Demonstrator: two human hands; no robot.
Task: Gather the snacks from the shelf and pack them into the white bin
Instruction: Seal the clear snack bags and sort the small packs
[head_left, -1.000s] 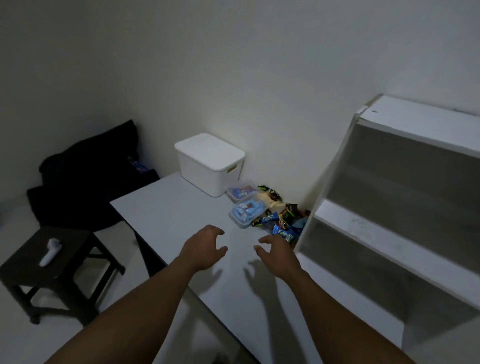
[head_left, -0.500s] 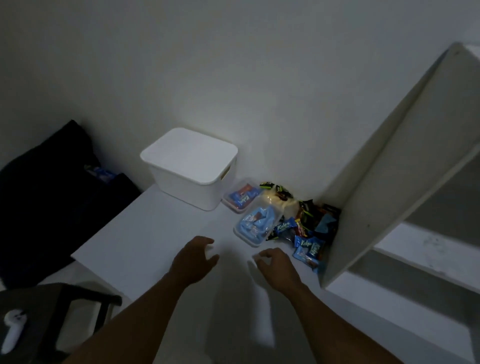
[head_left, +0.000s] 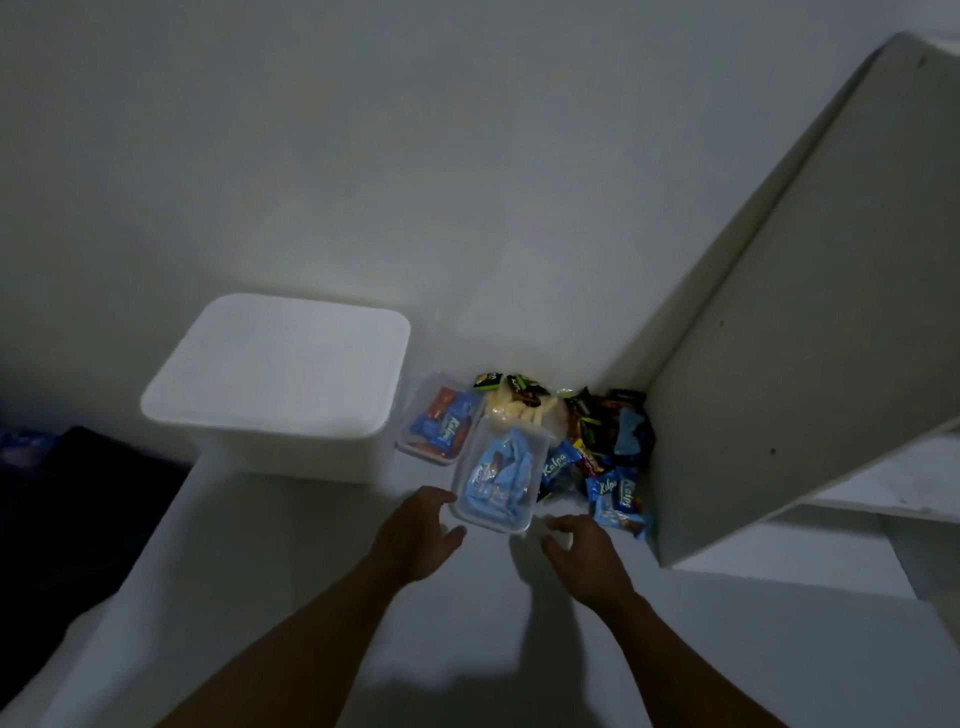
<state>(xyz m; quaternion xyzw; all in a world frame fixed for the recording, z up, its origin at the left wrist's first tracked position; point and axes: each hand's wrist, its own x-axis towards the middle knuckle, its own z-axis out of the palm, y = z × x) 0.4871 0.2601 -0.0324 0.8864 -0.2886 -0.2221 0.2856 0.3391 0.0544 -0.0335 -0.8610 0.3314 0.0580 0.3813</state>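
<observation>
The white bin (head_left: 291, 410) stands on the white table against the wall with its lid on. Right of it lies a clear tub (head_left: 439, 428) of red and blue packets. A second clear tub (head_left: 501, 475) with light-blue packets sits in front of that. A pile of loose snack packets (head_left: 605, 457) fills the corner beside the shelf unit's side panel (head_left: 800, 322). My left hand (head_left: 418, 535) is open at the near tub's left corner, fingertips at its rim. Just below the tub's right corner, my right hand (head_left: 584, 553) is open and not touching it.
The white table (head_left: 270, 597) ends at a left edge with dark floor and a black object (head_left: 78, 499) below. The white shelf unit's lower boards (head_left: 883, 483) reach out at the right. The wall is close behind the bin and the snacks.
The view has moved closer and tilted down toward the snacks. Both hands have advanced across the table from the middle to the near tub; the left hand now reaches its rim.
</observation>
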